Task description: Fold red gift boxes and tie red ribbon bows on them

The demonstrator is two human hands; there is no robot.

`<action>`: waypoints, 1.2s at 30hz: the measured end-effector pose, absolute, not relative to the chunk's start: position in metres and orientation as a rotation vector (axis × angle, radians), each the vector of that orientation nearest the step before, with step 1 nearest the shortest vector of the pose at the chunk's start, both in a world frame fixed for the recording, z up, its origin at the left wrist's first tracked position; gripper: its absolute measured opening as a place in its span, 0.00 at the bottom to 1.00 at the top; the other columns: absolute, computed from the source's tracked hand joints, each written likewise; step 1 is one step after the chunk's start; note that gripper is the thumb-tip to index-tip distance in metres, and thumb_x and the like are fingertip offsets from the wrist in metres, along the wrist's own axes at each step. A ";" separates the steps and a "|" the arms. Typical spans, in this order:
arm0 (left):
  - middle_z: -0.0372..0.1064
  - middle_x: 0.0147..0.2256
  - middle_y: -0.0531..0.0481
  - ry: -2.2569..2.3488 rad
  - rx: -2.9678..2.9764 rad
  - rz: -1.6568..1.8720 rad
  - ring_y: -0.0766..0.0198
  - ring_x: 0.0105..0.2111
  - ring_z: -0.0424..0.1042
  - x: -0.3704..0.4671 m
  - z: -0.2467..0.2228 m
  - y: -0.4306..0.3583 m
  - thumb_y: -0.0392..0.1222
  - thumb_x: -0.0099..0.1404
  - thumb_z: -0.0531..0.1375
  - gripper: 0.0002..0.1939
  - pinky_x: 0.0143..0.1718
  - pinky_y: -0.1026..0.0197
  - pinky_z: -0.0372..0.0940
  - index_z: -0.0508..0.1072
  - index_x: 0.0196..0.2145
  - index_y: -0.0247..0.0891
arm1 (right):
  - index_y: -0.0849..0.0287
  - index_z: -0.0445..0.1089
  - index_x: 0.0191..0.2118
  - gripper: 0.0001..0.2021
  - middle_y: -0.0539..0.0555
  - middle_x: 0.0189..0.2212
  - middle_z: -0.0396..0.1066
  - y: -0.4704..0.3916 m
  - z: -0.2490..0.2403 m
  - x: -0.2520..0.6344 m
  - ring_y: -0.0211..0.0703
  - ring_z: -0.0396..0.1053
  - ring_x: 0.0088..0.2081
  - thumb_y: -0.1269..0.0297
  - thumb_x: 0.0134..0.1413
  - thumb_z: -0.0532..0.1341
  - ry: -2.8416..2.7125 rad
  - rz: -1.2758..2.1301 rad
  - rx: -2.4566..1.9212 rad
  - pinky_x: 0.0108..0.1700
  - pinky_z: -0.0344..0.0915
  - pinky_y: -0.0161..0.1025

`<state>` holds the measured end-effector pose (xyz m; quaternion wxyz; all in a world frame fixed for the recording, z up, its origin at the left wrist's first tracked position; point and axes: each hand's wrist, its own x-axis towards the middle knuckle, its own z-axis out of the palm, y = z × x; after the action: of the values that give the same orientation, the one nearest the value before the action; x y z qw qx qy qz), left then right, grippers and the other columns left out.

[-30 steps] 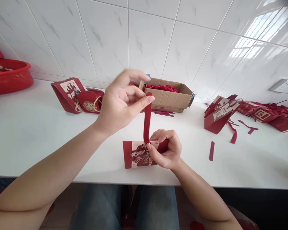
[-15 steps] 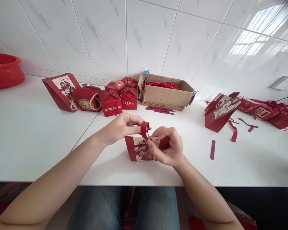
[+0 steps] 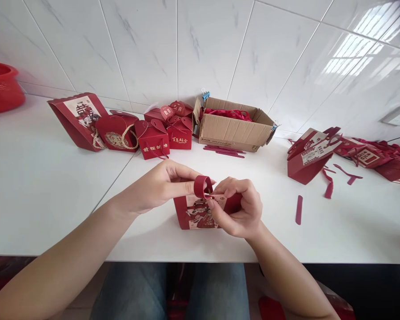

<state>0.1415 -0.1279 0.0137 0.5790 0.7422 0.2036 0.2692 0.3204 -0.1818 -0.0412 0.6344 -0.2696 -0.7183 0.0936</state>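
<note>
A red gift box [image 3: 200, 215] with a pale printed panel stands on the white table, close to its front edge. Above its top edge a red strap [image 3: 200, 186] bends into a loop. My left hand [image 3: 166, 182] pinches this strap between thumb and fingers, coming from the left. From the right, my right hand [image 3: 238, 206] grips the top edge of the gift box, its thumb on the printed face beside a small gold-coloured fastener [image 3: 211, 198]. The curled fingers of that hand hide part of the top edge.
Several finished-looking red boxes [image 3: 153, 140] stand at the back left. A cardboard box [image 3: 233, 133] holding red straps is by the wall, loose strips [image 3: 224, 151] before it. More red boxes [image 3: 310, 160] and a single strip [image 3: 299, 210] lie right. A red basket [image 3: 3, 91] is far left.
The strap loop has turned and looks rounder and more open toward me. Both hands stay at the top edge of the gift box. The whole view has shifted slightly.
</note>
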 end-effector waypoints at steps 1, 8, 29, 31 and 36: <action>0.78 0.30 0.47 0.469 1.741 0.635 0.63 0.29 0.76 0.142 0.013 -0.128 0.40 0.65 0.60 0.09 0.30 0.64 0.72 0.81 0.35 0.37 | 0.53 0.56 0.34 0.14 0.44 0.20 0.60 -0.182 -0.041 0.320 0.35 0.63 0.22 0.75 0.46 0.61 -1.639 0.213 -0.617 0.24 0.67 0.35; 0.77 0.37 0.43 0.397 1.856 0.700 0.59 0.34 0.77 0.138 0.009 -0.129 0.38 0.63 0.61 0.09 0.32 0.61 0.73 0.80 0.40 0.40 | 0.53 0.56 0.35 0.13 0.45 0.23 0.62 -0.182 -0.042 0.320 0.35 0.64 0.22 0.74 0.47 0.61 -1.633 0.208 -0.643 0.24 0.67 0.35; 0.76 0.30 0.48 0.158 2.295 1.331 0.63 0.34 0.76 0.147 -0.017 -0.123 0.29 0.62 0.60 0.08 0.39 0.59 0.72 0.75 0.31 0.40 | 0.53 0.65 0.52 0.23 0.56 0.36 0.73 -0.174 -0.045 0.326 0.44 0.74 0.35 0.77 0.50 0.61 -1.789 -0.228 -0.635 0.32 0.75 0.41; 0.76 0.29 0.48 0.139 2.331 1.344 0.63 0.34 0.75 0.148 -0.017 -0.122 0.29 0.62 0.60 0.08 0.38 0.59 0.72 0.75 0.31 0.40 | 0.53 0.66 0.50 0.21 0.56 0.36 0.72 -0.173 -0.045 0.327 0.44 0.73 0.35 0.77 0.50 0.61 -1.799 -0.226 -0.633 0.32 0.75 0.41; 0.76 0.29 0.47 0.117 2.325 1.345 0.63 0.33 0.75 0.148 -0.019 -0.120 0.28 0.62 0.60 0.08 0.38 0.59 0.71 0.75 0.33 0.39 | 0.55 0.67 0.49 0.21 0.56 0.35 0.71 -0.171 -0.045 0.328 0.43 0.73 0.34 0.79 0.48 0.62 -1.805 -0.196 -0.623 0.33 0.75 0.40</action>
<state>0.1481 -0.1196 -0.0192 0.2246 0.8427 0.0423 0.4876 0.3277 -0.1715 -0.0451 0.5735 -0.2660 -0.7703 -0.0836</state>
